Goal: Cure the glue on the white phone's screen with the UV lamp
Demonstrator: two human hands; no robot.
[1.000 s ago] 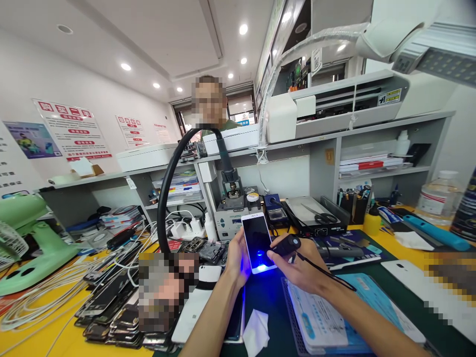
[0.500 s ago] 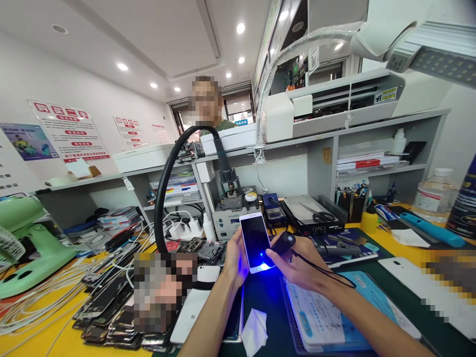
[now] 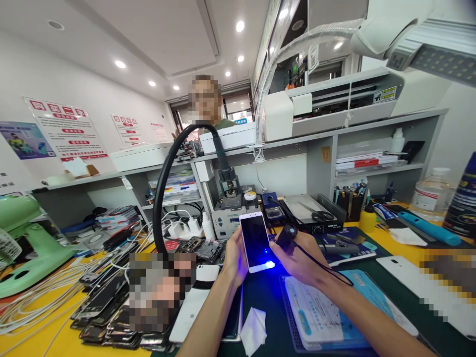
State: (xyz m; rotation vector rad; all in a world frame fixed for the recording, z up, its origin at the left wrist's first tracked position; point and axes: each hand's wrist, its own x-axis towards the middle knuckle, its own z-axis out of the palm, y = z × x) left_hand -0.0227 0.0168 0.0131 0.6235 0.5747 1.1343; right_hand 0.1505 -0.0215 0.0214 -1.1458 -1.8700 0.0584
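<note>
Your left hand grasped the white-framed phone by its edge, tilted above the green mat. Your right hand gripped a small black torch just beside it, and blue light glowed on the phone's lower end. A crumpled white tissue lay on the mat, near your left forearm.

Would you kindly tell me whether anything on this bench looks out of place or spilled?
No spill shows. The white cables sprawl in loose, tangled loops at far left, and a creased tissue lies loose on the green mat.
</note>
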